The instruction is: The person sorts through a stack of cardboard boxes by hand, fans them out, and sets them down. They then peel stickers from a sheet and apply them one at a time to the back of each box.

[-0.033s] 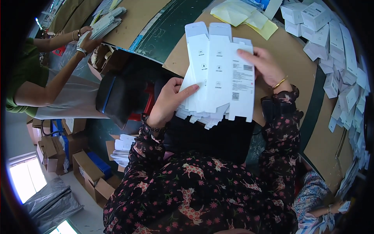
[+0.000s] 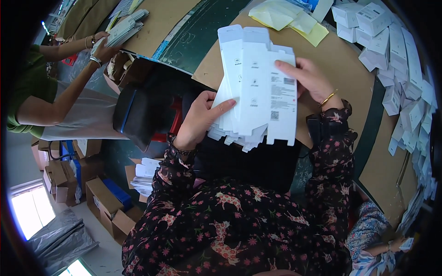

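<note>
In front of me, over the table's near edge, I hold a fanned stack of flat white cartons (image 2: 230,73). My left hand (image 2: 198,120) is closed around the left side of the stack, thumb on top. The uppermost flat carton (image 2: 258,99), printed with small icons and text, lies at the stack's right. My right hand (image 2: 312,79) pinches that carton at its upper right edge, thumb on its face and fingers behind. The cartons' lower flaps stick out unevenly, and the left fingers under the stack are hidden.
Folded white boxes (image 2: 386,50) are heaped along the table's right side. Yellow and white paper sheets (image 2: 290,20) lie at the far edge. At left, a co-worker's hands (image 2: 103,48) hold more flat cartons. A box of flat cartons (image 2: 142,177) and several brown boxes (image 2: 108,198) stand lower left.
The uppermost carton, with my right hand on it, has shifted slightly left and its lower end has dropped a little. My left hand has stayed in place.
</note>
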### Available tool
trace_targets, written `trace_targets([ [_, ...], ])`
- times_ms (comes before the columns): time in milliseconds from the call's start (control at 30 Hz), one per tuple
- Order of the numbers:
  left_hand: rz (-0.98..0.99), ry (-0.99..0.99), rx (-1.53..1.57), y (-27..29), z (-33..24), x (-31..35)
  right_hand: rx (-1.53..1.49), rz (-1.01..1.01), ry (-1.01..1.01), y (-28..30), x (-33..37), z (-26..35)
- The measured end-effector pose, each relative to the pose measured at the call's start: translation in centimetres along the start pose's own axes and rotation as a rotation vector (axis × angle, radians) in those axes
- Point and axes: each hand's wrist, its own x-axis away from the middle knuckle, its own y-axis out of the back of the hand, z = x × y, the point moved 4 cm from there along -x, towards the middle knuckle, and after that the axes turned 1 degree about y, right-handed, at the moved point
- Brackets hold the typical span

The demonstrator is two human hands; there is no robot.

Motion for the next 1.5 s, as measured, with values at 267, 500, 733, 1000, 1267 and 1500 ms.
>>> trace_targets([
  [267,-0.017,-0.095,0.034,-0.2,0.3,0.0,-0.186,0.063,0.174,1.2,-1.0,-1.7],
  [500,-0.075,-0.097,0.064,1.3,0.7,-0.3,-0.26,0.007,0.234,2.2,-1.5,-1.8],
  [733,-0.082,-0.102,0.117,0.7,0.5,-0.1,-0.278,0.018,0.193,2.0,-1.2,-1.9],
  [1000,-0.095,-0.167,0.083,0.8,0.0,-0.2,-0.338,0.096,0.216,1.0,-1.4,-1.6],
  [1267,-0.175,-0.272,0.215,2.6,-0.2,0.4,-0.997,0.021,0.331,8.3,-1.5,-3.3],
  [1500,-0.198,-0.303,0.208,2.3,0.0,0.3,-0.77,0.046,0.3,6.5,-1.3,-3.8],
])
